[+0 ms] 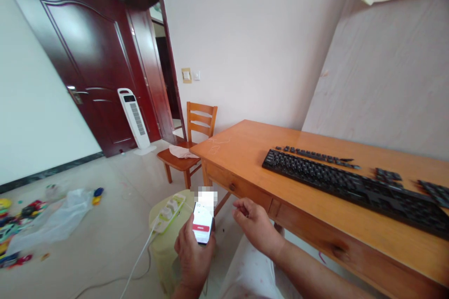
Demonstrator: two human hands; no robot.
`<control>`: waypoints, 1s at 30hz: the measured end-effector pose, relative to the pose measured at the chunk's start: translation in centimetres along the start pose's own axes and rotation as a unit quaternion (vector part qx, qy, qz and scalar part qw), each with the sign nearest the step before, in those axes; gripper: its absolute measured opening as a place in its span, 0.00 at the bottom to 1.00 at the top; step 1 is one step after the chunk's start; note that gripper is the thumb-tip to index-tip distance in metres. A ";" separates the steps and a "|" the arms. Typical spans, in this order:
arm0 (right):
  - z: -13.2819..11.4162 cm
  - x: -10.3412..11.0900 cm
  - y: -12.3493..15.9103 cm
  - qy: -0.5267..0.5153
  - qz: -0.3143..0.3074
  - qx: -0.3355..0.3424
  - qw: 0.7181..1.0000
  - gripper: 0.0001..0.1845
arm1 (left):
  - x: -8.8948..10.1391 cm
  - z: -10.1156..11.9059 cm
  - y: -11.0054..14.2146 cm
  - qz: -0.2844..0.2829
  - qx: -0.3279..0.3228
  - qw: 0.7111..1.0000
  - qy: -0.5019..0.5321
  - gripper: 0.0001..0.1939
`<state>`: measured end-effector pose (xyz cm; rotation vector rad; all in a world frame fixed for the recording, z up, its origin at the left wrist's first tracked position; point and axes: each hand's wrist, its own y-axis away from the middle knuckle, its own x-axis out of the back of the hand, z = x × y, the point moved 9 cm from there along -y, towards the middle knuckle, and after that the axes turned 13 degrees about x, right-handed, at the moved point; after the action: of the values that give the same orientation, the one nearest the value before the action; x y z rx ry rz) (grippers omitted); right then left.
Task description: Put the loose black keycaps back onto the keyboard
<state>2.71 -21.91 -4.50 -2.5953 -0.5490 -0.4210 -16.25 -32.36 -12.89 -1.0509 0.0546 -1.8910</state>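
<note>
head view: your left hand has its grip closed around a phone, thumb along one side and fingers along the other, with the lit screen facing you; it is off the bench, out past the left end of the near edge and beside the stool. your right hand hangs just off the bench's near edge, fingers loosely curled; nothing shows in it, though you cannot tell whether the curl hides something small. on the bench, the black keyboard runs along the near edge toward the right, a row of loose keys behind it and more clusters further right. by the look of it the keyboard work stands part-way: those keys are off and set out in groups, none of them seated, and neither hand touches the board.
</note>
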 end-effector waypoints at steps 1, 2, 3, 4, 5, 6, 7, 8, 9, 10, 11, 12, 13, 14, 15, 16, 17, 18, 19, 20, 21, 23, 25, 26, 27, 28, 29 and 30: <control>0.1 -0.1 0.0 0.002 -0.001 0.003 1.000 0.10 | -0.4 -1.5 0.2 -0.003 0.014 1.000 -0.022 0.33; 0.1 -0.1 0.0 0.005 -0.002 0.005 1.000 0.10 | -0.7 -3.0 0.4 -0.007 0.029 0.999 -0.045 0.33; 0.2 -0.2 0.1 0.009 -0.001 0.005 1.000 0.10 | -1.1 -4.4 0.7 -0.013 0.041 0.997 -0.065 0.33; 0.3 -0.3 0.1 0.013 -0.003 0.004 1.000 0.11 | -1.4 -5.8 1.0 -0.017 0.050 0.995 -0.084 0.34; 0.4 -0.4 0.1 0.016 -0.006 0.003 1.000 0.11 | -1.7 -7.1 1.4 -0.023 0.061 0.993 -0.100 0.34; 0.5 -0.5 0.2 0.018 -0.008 0.001 1.000 0.11 | -2.0 -8.4 1.7 -0.029 0.075 0.990 -0.117 0.34; 0.6 -0.6 0.2 0.018 -0.011 -0.001 1.000 0.11 | -2.3 -9.5 2.1 -0.038 0.089 0.986 -0.134 0.33; 0.6 -0.6 0.2 0.019 -0.015 -0.004 1.000 0.11 | -2.5 -10.6 2.5 -0.048 0.104 0.982 -0.147 0.33; 0.7 -0.7 0.2 0.021 -0.017 -0.006 1.000 0.11 | -2.7 -11.5 2.9 -0.056 0.120 0.978 -0.160 0.32; 0.7 -0.8 0.2 0.022 -0.020 -0.008 1.000 0.11 | -2.9 -12.3 3.2 -0.063 0.139 0.973 -0.172 0.32; 0.8 -0.8 0.2 0.024 -0.021 -0.009 0.999 0.12 | -3.0 -13.1 3.5 -0.070 0.155 0.968 -0.183 0.32; 0.8 -0.8 0.2 0.027 -0.022 -0.009 0.999 0.12 | -3.2 -13.7 3.7 -0.077 0.169 0.963 -0.193 0.32; 0.8 -0.8 0.2 0.031 -0.024 -0.008 0.999 0.12 | -3.4 -14.1 3.8 -0.083 0.180 0.959 -0.202 0.32; 0.8 -0.9 0.2 0.036 -0.026 -0.007 0.999 0.12 | -3.6 -14.5 3.8 -0.089 0.187 0.956 -0.208 0.31; 0.9 -0.9 0.2 0.042 -0.029 -0.005 0.999 0.12 | -3.9 -14.9 3.8 -0.094 0.192 0.953 -0.213 0.31; 0.9 -1.0 0.1 0.048 -0.031 -0.002 0.998 0.13 | -4.3 -15.1 3.6 -0.099 0.195 0.951 -0.218 0.31; 0.9 -1.1 0.1 0.054 -0.034 0.000 0.998 0.13 | -4.7 -15.3 3.4 -0.103 0.197 0.950 -0.221 0.31; 1.0 -1.2 0.1 0.059 -0.036 0.001 0.998 0.13 | -5.1 -15.5 3.1 -0.105 0.198 0.948 -0.224 0.32; 1.1 -1.2 0.1 0.062 -0.037 0.002 0.997 0.13 | -5.5 -15.6 2.8 -0.108 0.200 0.947 -0.226 0.32; 1.2 -1.2 0.1 0.065 -0.037 0.001 0.997 0.13 | -6.0 -15.6 2.4 -0.110 0.201 0.946 -0.228 0.33; 1.4 -1.2 0.1 0.069 -0.037 0.001 0.997 0.13 | -6.5 -15.6 2.1 -0.113 0.202 0.946 -0.229 0.33; 1.6 -1.2 0.1 0.075 -0.037 0.001 0.996 0.12 | -7.5 -15.5 1.4 -0.119 0.203 0.944 -0.232 0.34; 1.9 -1.2 0.2 0.076 -0.039 -0.002 0.996 0.12 | -8.4 -15.2 0.7 -0.125 0.200 0.943 -0.235 0.35; 2.0 -1.2 0.2 0.075 -0.041 -0.005 0.996 0.11 | -8.9 -15.1 0.3 -0.129 0.198 0.943 -0.236 0.35; 2.2 -1.3 0.2 0.072 -0.044 -0.009 0.996 0.11 | -9.3 -15.0 0.0 -0.132 0.197 0.942 -0.235 0.35; 2.4 -1.4 0.3 0.068 -0.046 -0.013 0.997 0.11 | -9.7 -14.9 -0.2 -0.137 0.197 0.942 -0.235 0.35; 2.6 -1.4 0.3 0.065 -0.046 -0.016 0.997 0.11 | -10.1 -14.8 -0.5 -0.141 0.196 0.942 -0.234 0.35; 2.9 -1.5 0.4 0.062 -0.045 -0.017 0.997 0.11 | -10.4 -14.7 -0.7 -0.143 0.193 0.942 -0.233 0.35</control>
<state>2.17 -21.29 -7.62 -2.5634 -0.6215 -0.6208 -24.82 -29.60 -28.55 -1.2431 -0.7495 -1.7518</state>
